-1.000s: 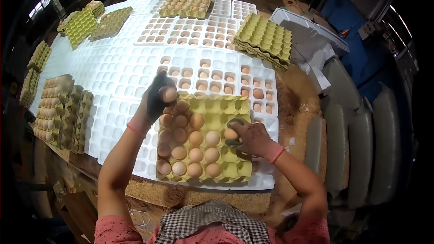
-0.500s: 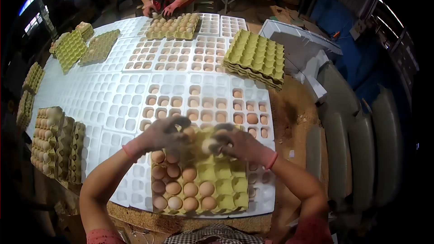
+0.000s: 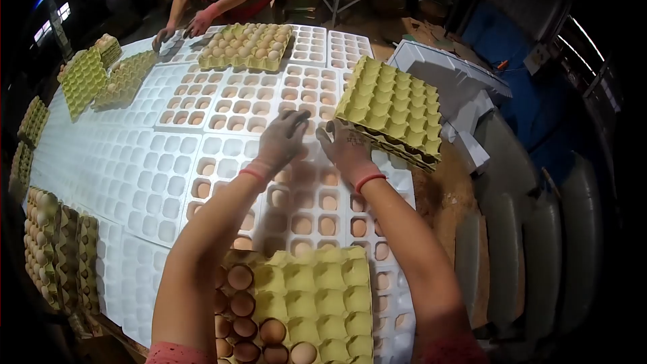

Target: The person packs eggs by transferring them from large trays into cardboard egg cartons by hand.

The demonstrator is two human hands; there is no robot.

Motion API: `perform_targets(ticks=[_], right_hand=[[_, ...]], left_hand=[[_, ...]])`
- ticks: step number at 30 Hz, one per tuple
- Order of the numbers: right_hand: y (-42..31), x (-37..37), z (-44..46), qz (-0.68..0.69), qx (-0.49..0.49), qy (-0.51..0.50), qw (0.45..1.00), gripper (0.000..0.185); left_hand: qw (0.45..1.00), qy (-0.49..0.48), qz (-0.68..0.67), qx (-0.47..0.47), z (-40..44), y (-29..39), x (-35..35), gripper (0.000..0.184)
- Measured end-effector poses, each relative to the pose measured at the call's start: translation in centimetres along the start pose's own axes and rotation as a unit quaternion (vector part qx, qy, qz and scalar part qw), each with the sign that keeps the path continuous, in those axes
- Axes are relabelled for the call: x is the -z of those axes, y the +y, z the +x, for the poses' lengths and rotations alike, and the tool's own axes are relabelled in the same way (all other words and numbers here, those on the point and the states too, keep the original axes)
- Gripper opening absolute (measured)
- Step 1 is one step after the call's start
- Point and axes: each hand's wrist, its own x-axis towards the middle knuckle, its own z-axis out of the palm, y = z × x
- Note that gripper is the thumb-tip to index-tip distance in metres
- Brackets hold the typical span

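My left hand (image 3: 286, 140), in a grey-coated glove with a pink cuff, reaches over the white foam egg trays (image 3: 178, 168). Its fingers bend forward over the cells, and no egg shows in them. Close beside it is my right hand (image 3: 348, 153), gloved alike, with thumb and fingers apart at the near corner of a stack of yellow egg cartons (image 3: 391, 104). Brown eggs (image 3: 327, 226) sit in foam cells beneath my forearms. Nearest me lies a yellow carton (image 3: 317, 300), with brown eggs (image 3: 241, 304) mainly along its left side. The cells directly beneath my fingers are hidden.
Across the table, a person's gloved hands (image 3: 185, 30) are beside a filled egg carton (image 3: 246, 47). More egg cartons (image 3: 57, 249) stand along the left edge. Right of the table are a white foam box (image 3: 445, 61) and grey bundles (image 3: 512, 229).
Both my hands have moved forward from the near carton to the farther foam cells. The view has tilted up. Across the table, the other person's hands have shifted left, off the filled carton.
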Motion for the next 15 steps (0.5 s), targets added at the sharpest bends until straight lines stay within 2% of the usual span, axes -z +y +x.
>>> perform_targets(ticks=[2, 4, 5, 8, 10, 12, 14, 15], right_hand=[[0.5, -2.4, 1.3, -0.137, 0.016, -0.045, 0.989, 0.044], [1.0, -3.6, 1.5, -0.12, 0.015, -0.046, 0.992, 0.042], [1.1, -3.8, 1.4, -0.103, 0.015, -0.044, 0.994, 0.041], [0.7, -2.1, -0.7, -0.094, 0.049, -0.067, 0.992, 0.05], [1.5, -3.5, -1.7, -0.042, 0.092, -0.053, 0.993, 0.055], [1.0, -3.3, -2.4, -0.079, 0.083, -0.138, 0.984, 0.056], [1.3, -4.5, -3.1, -0.066, 0.087, -0.103, 0.989, 0.056], [1.7, -5.1, -3.2, -0.058, 0.099, -0.084, 0.99, 0.055]], left_hand=[[0.993, -0.056, 0.098, -0.024, -0.1, -0.4, -2.9, 0.034], [0.956, -0.199, 0.215, 0.036, -0.2, -0.8, -3.6, 0.04], [0.973, -0.17, 0.154, 0.031, -0.5, -0.9, -3.4, 0.04], [0.969, -0.229, 0.075, 0.058, -0.9, -1.4, -1.3, 0.039], [0.968, -0.223, 0.107, 0.035, -2.1, -1.5, -0.5, 0.043], [0.967, -0.214, 0.141, 0.012, -3.3, -1.9, 0.1, 0.047], [0.978, -0.157, 0.14, 0.008, -4.0, -3.0, 0.1, 0.055], [0.972, -0.189, 0.142, 0.01, -4.0, -2.9, -0.2, 0.06]])
